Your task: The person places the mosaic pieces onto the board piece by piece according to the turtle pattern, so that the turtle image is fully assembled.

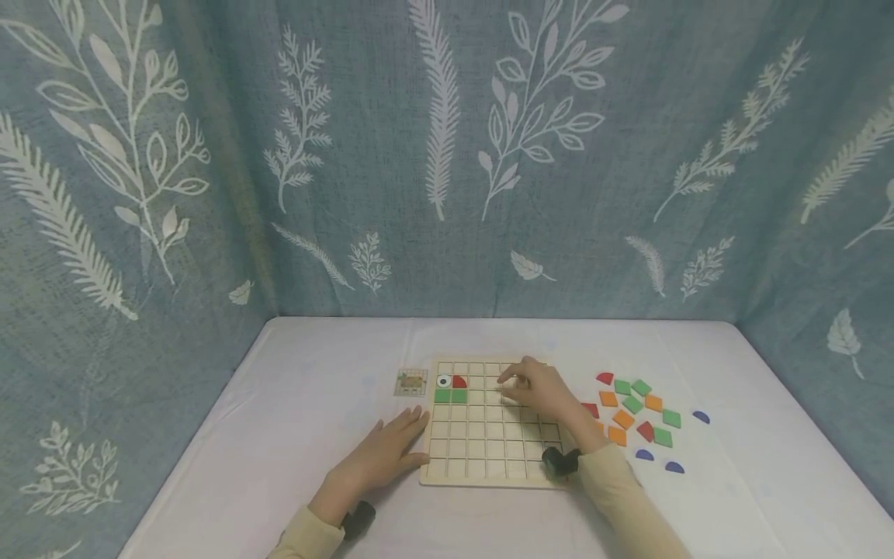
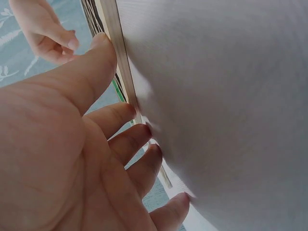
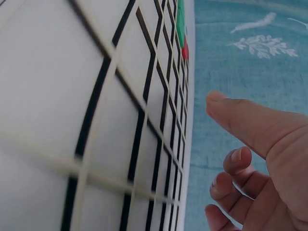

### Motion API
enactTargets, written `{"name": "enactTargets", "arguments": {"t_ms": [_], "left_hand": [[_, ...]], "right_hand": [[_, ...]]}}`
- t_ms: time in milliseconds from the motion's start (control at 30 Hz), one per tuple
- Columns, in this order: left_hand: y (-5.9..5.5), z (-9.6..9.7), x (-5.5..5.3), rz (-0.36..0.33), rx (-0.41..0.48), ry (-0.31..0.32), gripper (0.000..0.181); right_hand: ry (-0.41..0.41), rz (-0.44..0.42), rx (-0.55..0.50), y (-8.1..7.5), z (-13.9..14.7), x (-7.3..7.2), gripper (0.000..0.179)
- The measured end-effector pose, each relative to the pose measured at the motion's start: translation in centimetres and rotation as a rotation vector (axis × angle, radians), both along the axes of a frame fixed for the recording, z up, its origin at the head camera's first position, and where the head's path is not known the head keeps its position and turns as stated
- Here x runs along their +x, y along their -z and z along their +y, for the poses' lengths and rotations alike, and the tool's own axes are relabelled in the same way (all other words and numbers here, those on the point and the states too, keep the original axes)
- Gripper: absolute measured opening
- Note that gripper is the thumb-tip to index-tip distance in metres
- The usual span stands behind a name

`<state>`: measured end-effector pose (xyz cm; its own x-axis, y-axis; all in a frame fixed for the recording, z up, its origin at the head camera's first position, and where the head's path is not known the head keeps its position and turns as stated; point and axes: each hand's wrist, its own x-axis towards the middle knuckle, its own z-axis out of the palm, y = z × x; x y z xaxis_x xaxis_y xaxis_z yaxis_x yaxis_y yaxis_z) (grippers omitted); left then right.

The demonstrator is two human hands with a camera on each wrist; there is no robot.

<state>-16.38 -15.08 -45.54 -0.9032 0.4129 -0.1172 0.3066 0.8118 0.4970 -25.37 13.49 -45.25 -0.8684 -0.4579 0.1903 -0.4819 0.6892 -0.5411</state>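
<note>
A pale wooden grid board (image 1: 477, 448) lies on the table. In its upper left cells sit a white tile with a black eye (image 1: 443, 381), a red quarter-round piece (image 1: 459, 382) and two green squares (image 1: 450, 396). My left hand (image 1: 384, 454) rests at the board's left edge, fingers spread, with thumb and fingertips along the rim in the left wrist view. Over the upper right cells hovers my right hand (image 1: 539, 388), thumb extended and fingers loosely bent. Nothing shows between its fingers in the right wrist view (image 3: 250, 163).
Left of the board's top corner lies a small picture card (image 1: 410, 382) with a gridded pattern. Loose pieces spread right of the board: green squares (image 1: 671, 418), orange squares (image 1: 608, 399), red quarter-rounds (image 1: 604, 378) and blue half-rounds (image 1: 674, 467). A leaf-patterned curtain (image 1: 447, 256) hangs behind the table.
</note>
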Motion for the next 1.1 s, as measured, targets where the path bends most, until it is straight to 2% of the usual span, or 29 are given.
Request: {"name": "enactTargets", "arguments": {"t_ms": [267,567,700,1000,1100], "left_hand": [[0.0,0.0,0.0,0.005,0.006,0.004,0.068],[0.2,-0.1,-0.1,0.011,-0.004,-0.004,0.068],[0.2,-0.1,-0.1,-0.001,0.005,-0.007,0.068],[0.2,-0.1,0.0,0.007,0.01,-0.002,0.068],[0.2,-0.1,0.1,0.012,0.01,-0.001,0.068]], "right_hand": [[0.031,0.028,0.025,-1.1,2.4,0.9,0.019],[0.103,0.024,0.052,-1.3,5.1,1.1,0.018],[0.117,0.059,0.085,-1.4,6.3,1.3,0.019],[0.184,0.076,0.113,-1.1,9.7,1.4,0.018],[0.209,0.043,0.108,-1.0,10.7,1.5,0.019]]}}
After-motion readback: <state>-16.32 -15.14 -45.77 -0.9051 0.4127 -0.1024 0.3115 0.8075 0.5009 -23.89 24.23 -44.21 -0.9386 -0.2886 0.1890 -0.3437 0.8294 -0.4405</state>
